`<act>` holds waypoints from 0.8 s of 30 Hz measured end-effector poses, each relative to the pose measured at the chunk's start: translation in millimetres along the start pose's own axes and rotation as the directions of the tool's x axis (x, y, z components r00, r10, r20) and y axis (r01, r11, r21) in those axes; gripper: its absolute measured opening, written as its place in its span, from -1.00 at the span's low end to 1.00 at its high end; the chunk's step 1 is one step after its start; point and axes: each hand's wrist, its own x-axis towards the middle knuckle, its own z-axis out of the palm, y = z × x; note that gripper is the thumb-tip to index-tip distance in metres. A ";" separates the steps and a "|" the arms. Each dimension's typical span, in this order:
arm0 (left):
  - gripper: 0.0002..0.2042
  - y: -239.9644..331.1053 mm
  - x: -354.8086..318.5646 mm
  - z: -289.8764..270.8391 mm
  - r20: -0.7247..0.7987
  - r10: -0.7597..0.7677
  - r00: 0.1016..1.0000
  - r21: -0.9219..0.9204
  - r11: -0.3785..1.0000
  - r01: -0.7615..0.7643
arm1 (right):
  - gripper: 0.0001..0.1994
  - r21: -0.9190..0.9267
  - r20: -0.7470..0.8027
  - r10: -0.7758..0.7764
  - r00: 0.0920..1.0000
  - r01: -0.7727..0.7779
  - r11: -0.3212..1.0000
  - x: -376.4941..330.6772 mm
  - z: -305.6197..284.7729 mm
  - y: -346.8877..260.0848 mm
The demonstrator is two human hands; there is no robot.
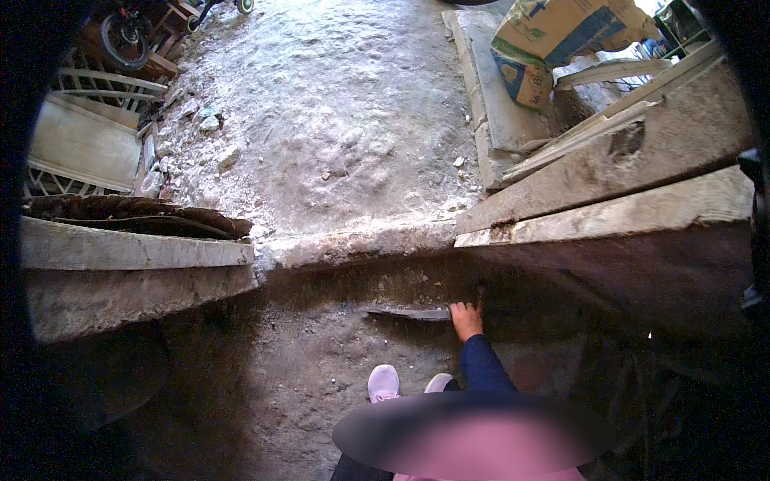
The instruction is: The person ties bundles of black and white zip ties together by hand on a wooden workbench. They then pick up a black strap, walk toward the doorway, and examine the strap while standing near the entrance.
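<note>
My right hand [466, 318], in a dark blue sleeve, reaches down to the foot of a low concrete step [361, 244]. Its fingers close on the right end of a flat grey metal tool [409, 313] that looks like a trowel blade. The blade lies along the dirt where the step wall meets the ground. My pale pink shoes [383, 383] stand on the dirt floor just behind the hand. My left hand is out of sight.
A concrete ledge [120, 252] juts out at left, with dark curved scrap [136, 216] on top. Thick concrete slabs [626, 212] rise at right. Beyond the step lie rough rubble-strewn ground [321, 120], torn paper sacks [553, 40], a white metal frame [88, 136] and a wheel [124, 36].
</note>
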 end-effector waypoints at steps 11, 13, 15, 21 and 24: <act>-0.63 121.4 -141.6 -4.7 0.056 0.196 0.979 0.067 0.978 -0.199 | -0.67 0.298 0.171 0.215 0.962 -0.258 0.919 -186.3 -219.4 -17.0; -0.63 161.3 -182.6 -5.5 0.093 0.263 0.960 0.102 0.957 -0.272 | -0.63 0.299 0.260 0.266 0.928 -0.339 0.892 -231.8 -271.2 -6.4; -0.63 197.4 -224.3 -9.3 0.146 0.331 0.932 0.136 0.927 -0.350 | -0.59 0.322 0.260 0.356 0.898 -0.428 0.844 -272.5 -316.1 9.2; -0.63 258.1 -341.8 -21.6 0.282 0.488 0.826 0.206 0.810 -0.549 | -0.46 0.612 0.110 0.495 0.862 -0.451 0.649 -408.8 -447.5 48.7; -0.63 272.6 -385.6 -30.3 0.338 0.550 0.764 0.196 0.753 -0.628 | -0.44 0.833 0.104 0.659 0.745 -0.427 0.352 -495.8 -501.7 42.1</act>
